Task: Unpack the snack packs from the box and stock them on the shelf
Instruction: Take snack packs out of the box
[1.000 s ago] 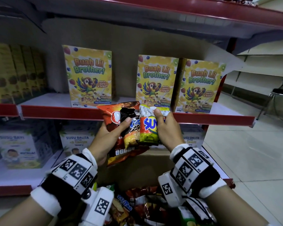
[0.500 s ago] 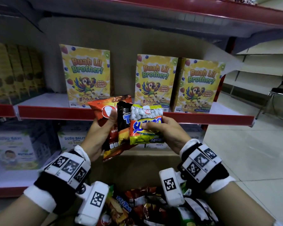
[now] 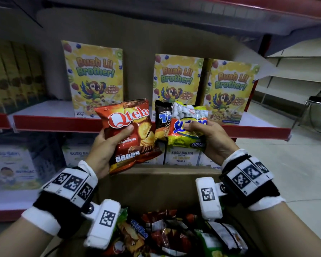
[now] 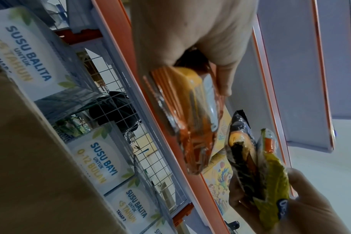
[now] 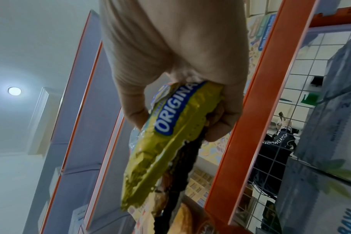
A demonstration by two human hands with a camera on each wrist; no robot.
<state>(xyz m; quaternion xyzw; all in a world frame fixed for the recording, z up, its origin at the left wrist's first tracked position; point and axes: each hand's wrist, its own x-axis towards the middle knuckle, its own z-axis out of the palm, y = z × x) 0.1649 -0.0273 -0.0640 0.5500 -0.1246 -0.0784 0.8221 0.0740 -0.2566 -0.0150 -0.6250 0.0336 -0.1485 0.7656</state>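
My left hand [image 3: 107,145] grips a red Qtela barbeque snack pack [image 3: 130,134], upright in front of the red-edged shelf [image 3: 59,123]. In the left wrist view the same pack [image 4: 190,120] hangs below my thumb. My right hand [image 3: 209,140] holds two packs together: a yellow-green pack of white coated nuts [image 3: 189,127] in front and a black Tic Tac pack [image 3: 161,121] behind it. The right wrist view shows the yellow-green pack [image 5: 170,136] pinched between thumb and fingers, the black one behind. Below my wrists the open cardboard box [image 3: 156,184] holds several more snack packs [image 3: 165,234].
Three yellow cereal boxes [image 3: 95,78] stand at the back of the shelf, with a gap between the left one and the right pair. Milk-powder cartons [image 3: 182,154] fill the shelf below. A red shelf [image 3: 230,8] overhangs above. Tiled floor and a chair [image 3: 319,104] lie right.
The packs were bunched together between both hands. Now the hands have drawn apart: the left keeps the red pack, the right holds the black and yellow-green packs. Both rose slightly.
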